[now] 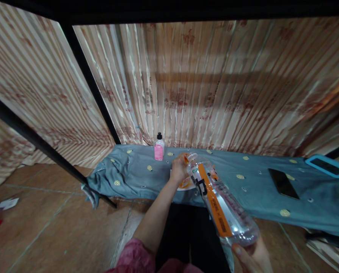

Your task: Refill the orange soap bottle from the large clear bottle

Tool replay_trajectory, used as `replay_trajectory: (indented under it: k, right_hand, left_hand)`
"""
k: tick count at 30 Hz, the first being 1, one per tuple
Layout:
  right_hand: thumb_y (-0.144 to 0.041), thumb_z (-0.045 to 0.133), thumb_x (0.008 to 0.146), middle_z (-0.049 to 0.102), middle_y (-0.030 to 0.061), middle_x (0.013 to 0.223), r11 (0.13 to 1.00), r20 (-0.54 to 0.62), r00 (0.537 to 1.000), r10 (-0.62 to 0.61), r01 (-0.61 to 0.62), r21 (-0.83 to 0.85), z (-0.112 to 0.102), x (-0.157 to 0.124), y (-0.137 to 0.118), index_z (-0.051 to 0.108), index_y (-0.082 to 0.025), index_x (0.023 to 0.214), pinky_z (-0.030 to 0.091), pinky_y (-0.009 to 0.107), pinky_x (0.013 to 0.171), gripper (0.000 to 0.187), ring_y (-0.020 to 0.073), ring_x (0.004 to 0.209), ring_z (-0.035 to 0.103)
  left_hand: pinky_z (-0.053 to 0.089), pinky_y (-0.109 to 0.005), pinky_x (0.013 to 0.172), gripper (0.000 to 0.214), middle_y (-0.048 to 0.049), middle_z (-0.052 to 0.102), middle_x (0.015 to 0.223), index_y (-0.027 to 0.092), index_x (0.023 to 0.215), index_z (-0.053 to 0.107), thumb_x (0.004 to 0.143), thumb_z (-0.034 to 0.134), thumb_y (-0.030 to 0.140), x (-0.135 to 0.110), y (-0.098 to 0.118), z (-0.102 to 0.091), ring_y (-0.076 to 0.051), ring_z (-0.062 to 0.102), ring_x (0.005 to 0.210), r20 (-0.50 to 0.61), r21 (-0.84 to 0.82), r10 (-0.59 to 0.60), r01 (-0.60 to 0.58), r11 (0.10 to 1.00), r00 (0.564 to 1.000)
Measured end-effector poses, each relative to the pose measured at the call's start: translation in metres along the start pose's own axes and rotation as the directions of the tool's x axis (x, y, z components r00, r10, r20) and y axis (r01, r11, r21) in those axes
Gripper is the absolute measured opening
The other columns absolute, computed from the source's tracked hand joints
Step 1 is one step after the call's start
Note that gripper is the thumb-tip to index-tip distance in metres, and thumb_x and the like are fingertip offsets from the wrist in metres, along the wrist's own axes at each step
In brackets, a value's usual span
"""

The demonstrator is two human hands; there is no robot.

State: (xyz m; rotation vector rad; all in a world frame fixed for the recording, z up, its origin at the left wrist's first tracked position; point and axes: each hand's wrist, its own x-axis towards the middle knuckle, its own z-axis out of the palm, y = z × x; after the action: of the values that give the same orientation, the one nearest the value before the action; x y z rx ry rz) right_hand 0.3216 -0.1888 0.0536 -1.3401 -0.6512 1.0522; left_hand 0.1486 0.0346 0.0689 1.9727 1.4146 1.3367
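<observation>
My right hand [250, 256] grips the base of a clear plastic bottle [220, 199] with an orange and white label, tilted with its neck pointing away from me. My left hand [178, 168] is closed around the bottle's top end, fingers wrapped at the cap. Under the bottle lies an orange and white flat object [186, 184], mostly hidden. All this hovers over a grey-blue cloth [251, 182] with yellow dots, spread on the floor.
A small pink-labelled bottle with a black cap [159, 148] stands at the cloth's far edge. A black phone [283, 183] and a blue-framed tablet [328, 166] lie on the right. Striped curtains hang behind; black frame bars [44, 149] cross the left. Paper scraps [7, 204] lie on the tiled floor.
</observation>
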Motion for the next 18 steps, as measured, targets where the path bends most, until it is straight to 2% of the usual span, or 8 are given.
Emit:
replay_trajectory:
  k: [3,7,11,18]
  right_hand:
    - [-0.054,0.085,0.056,0.074,0.0106,0.109,1.000,-0.007,1.000,0.026,-0.026,0.013,-0.003,0.002,0.005,0.059,-0.023,0.122,0.051,0.048,0.090,0.077,0.0353,0.102,0.069]
    - [-0.048,0.084,0.064,0.075,0.0092,0.111,0.996,0.053,0.997,0.065,-0.068,0.060,-0.008,0.006,0.007,0.061,-0.023,0.120,0.051,0.043,0.092,0.066,0.0325,0.106,0.069]
    - [-0.042,0.087,0.062,0.076,0.0078,0.112,0.989,0.119,0.988,0.097,-0.109,0.097,-0.013,0.008,0.006,0.060,-0.023,0.122,0.054,0.042,0.090,0.069,0.0307,0.102,0.070]
    - [-0.049,0.082,0.064,0.075,0.0086,0.112,0.999,0.077,0.996,0.036,-0.035,-0.010,-0.003,0.002,-0.003,0.056,-0.023,0.132,0.051,0.046,0.094,0.078,0.0345,0.111,0.067]
  left_hand:
    - [0.055,-0.033,0.082,0.012,-0.0082,0.073,0.094,0.017,0.092,0.067,0.083,0.067,0.026,0.000,0.002,0.000,-0.022,0.069,0.087,0.000,-0.002,-0.019,0.019,1.000,1.000]
    - [0.056,-0.032,0.079,0.014,-0.0073,0.073,0.090,0.017,0.093,0.067,0.083,0.068,0.027,-0.001,0.004,-0.002,-0.020,0.068,0.081,0.018,-0.016,-0.059,0.060,0.998,0.998]
    - [0.055,-0.032,0.081,0.016,-0.0073,0.073,0.092,0.016,0.095,0.067,0.082,0.069,0.026,0.000,0.003,-0.002,-0.020,0.068,0.084,0.014,-0.037,-0.054,0.055,0.998,0.998]
    - [0.055,-0.031,0.080,0.013,-0.0064,0.072,0.089,0.017,0.090,0.067,0.083,0.068,0.027,0.000,0.002,0.000,-0.020,0.067,0.081,0.002,-0.006,-0.042,0.042,0.999,0.999]
